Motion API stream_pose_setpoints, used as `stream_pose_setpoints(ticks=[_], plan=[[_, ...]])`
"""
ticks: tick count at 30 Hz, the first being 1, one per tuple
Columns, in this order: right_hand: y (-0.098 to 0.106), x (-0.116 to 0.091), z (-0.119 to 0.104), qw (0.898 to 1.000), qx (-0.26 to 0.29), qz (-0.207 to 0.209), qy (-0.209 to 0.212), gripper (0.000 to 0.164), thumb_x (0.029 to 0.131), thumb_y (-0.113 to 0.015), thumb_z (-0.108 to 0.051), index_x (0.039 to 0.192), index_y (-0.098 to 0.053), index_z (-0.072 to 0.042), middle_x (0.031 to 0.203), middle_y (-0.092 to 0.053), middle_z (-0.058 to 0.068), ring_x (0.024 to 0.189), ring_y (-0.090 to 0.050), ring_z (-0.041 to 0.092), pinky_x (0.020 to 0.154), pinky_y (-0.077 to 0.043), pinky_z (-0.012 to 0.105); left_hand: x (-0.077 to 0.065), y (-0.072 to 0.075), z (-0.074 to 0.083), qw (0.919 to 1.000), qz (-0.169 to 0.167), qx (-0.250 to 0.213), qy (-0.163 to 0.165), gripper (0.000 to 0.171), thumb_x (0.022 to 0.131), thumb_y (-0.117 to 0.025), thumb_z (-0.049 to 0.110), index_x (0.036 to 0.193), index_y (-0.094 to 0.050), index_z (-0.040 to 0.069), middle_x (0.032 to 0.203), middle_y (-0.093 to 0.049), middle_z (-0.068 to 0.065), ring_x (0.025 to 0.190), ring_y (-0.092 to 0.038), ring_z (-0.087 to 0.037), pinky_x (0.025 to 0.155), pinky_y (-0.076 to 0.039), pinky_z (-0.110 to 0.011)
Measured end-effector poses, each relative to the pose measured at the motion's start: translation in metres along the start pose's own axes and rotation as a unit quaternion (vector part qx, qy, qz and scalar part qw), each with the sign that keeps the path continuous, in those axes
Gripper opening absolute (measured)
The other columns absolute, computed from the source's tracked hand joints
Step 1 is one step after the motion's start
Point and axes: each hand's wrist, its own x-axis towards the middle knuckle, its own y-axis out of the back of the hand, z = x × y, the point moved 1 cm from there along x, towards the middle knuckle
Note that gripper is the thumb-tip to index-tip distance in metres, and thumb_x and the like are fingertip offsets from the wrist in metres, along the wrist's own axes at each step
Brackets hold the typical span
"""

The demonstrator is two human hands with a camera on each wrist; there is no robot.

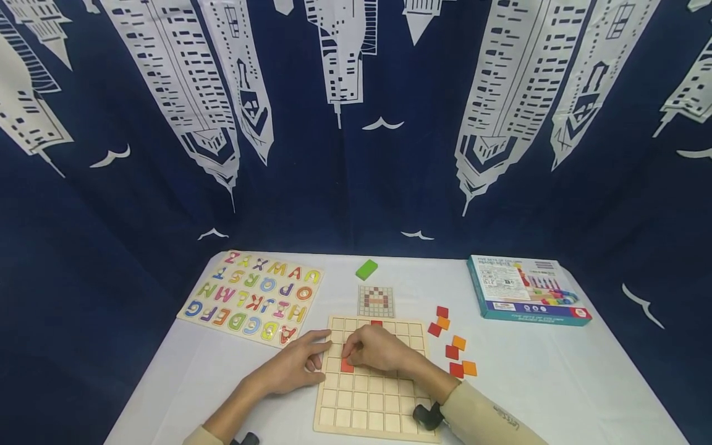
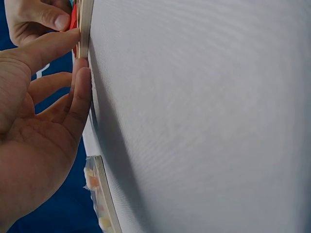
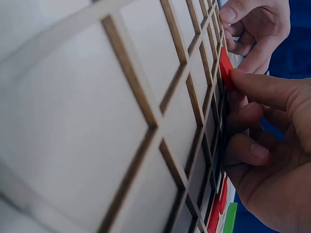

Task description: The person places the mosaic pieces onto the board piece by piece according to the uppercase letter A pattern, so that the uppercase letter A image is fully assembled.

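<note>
A pale wooden grid board [image 1: 360, 400] lies flat on the table, its square cells edged by raised ridges. My right hand [image 1: 378, 348] is over its upper left part, thumb and fingertips pinching a red square tile [image 3: 226, 70] at the cells. In the head view the red tile [image 1: 347, 365] shows just below the fingertips, and the hand hides the cells under it. Another red tile [image 1: 376, 322] sits in the top row. Beside the board's left edge, my left hand [image 1: 295, 363] touches the rim with extended fingertips and thumb, holding nothing.
Loose red and orange tiles [image 1: 458, 342] are scattered right of the board. Behind it lie a small pattern card [image 1: 376, 301] and a green block [image 1: 366, 269]. An alphabet puzzle board [image 1: 250, 296] is at left, a flat box [image 1: 525, 289] at back right.
</note>
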Motion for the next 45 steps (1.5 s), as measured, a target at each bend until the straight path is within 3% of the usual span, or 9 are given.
stream_pose_setpoints(ticks=[15,25,34,45], plan=[[0.011,0.003,0.005,0.999,0.04,-0.012,0.007,0.008,0.086,-0.078,-0.013,0.084,-0.079,-0.02,0.072,-0.07,-0.011,0.067,-0.058,0.003,0.064,-0.049,0.022,0.001,-0.001,0.0,0.9998,0.004,0.012,-0.013,0.066,0.086,-0.078,0.017,0.143,-0.052,-0.004,0.158,-0.036,-0.009,0.086,-0.06,0.0,0.078,-0.053,-0.019],[0.014,-0.002,0.014,0.996,0.089,-0.019,-0.015,0.004,0.087,-0.077,-0.019,0.09,-0.08,-0.017,0.077,-0.073,-0.007,0.071,-0.06,0.008,0.069,-0.051,0.026,0.001,-0.001,-0.001,0.9999,0.001,0.008,-0.009,0.067,0.085,-0.079,0.017,0.142,-0.052,-0.005,0.156,-0.037,-0.01,0.086,-0.059,0.001,0.078,-0.054,-0.019],[0.02,-0.011,0.022,0.995,0.093,-0.024,-0.019,0.005,0.088,-0.077,-0.023,0.092,-0.078,-0.02,0.081,-0.073,-0.008,0.078,-0.062,0.01,0.076,-0.051,0.031,0.001,0.0,-0.001,1.0,0.002,0.005,-0.007,0.067,0.085,-0.079,0.017,0.142,-0.053,-0.004,0.157,-0.037,-0.01,0.086,-0.059,0.0,0.077,-0.053,-0.019],[0.033,-0.026,0.039,0.993,0.106,-0.05,-0.025,0.01,0.088,-0.076,-0.023,0.098,-0.078,-0.02,0.083,-0.072,-0.005,0.08,-0.06,0.013,0.074,-0.05,0.03,0.001,-0.001,-0.002,0.9999,0.006,-0.001,-0.009,0.067,0.085,-0.079,0.017,0.142,-0.053,-0.004,0.157,-0.037,-0.01,0.086,-0.06,-0.001,0.077,-0.054,-0.019]])
